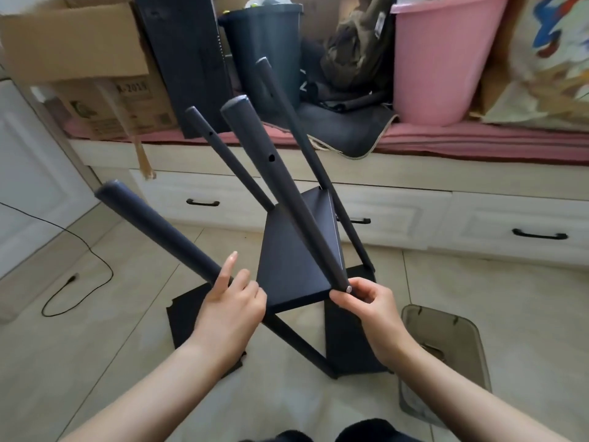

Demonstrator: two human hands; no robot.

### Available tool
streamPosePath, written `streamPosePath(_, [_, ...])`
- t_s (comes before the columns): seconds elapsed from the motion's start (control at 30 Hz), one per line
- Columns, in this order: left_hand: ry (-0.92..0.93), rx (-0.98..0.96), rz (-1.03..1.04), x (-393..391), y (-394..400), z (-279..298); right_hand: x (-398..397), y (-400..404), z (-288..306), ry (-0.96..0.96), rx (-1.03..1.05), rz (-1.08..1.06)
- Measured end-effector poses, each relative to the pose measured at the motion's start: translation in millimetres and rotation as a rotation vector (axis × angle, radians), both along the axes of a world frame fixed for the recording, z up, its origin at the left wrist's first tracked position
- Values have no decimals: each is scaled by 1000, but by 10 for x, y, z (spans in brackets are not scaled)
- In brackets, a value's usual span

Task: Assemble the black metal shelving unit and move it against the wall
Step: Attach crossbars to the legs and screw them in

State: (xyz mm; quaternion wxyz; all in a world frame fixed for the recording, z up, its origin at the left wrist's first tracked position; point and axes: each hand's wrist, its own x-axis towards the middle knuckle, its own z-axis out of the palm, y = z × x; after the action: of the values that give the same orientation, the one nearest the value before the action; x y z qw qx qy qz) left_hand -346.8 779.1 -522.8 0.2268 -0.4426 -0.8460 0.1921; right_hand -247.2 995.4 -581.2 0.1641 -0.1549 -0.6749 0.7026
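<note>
The black metal shelving unit (293, 260) stands tilted on the tile floor in front of me, with several black posts rising from a flat shelf panel. My left hand (231, 301) grips the near left post (153, 224) at the panel's corner, index finger straight along the post. My right hand (366, 301) pinches a small silver screw (349, 289) at the foot of the middle post (277, 183), at the panel's near right corner. A lower shelf panel (350, 339) lies on the floor below.
A white drawer bench (446, 218) runs across the back, holding a cardboard box (79, 52), a black bin (264, 49), a pink bucket (443, 59) and a loose black panel (188, 59). A clear plastic lid (446, 355) lies at right; a black cable (79, 275) trails at left.
</note>
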Motion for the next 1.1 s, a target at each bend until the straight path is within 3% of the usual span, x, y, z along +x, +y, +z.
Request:
streamPosePath(0.33, [191, -213, -306, 48, 100, 561, 68, 8, -41, 56, -182, -53])
streamPosePath(0.47, [274, -91, -476, -16, 103, 466, 105, 76, -27, 40, -134, -75])
streamPosePath(0.53, [76, 173, -592, -16, 15, 348, 121, 130, -30, 35, -140, -86])
streamPosePath(0.6, [-203, 606, -606, 52, -55, 212, 131, 174, -46, 27, -130, -94])
streamPosePath(0.7, [-527, 1078, -328, 128, -70, 34, 136, 212, -84, 18, -116, -100])
streamPosePath(0.8, [-1027, 1132, -23, 90, 52, -80, 121, 237, -117, 0, -100, -103])
streamPosePath(0.87, [-1218, 1065, 51, 39, 166, -117, 113, 255, -146, -6, -85, -98])
streamPosePath(1.1, [-1438, 1040, 32, 5, 345, -195, 119, 482, -235, -12, -93, -38])
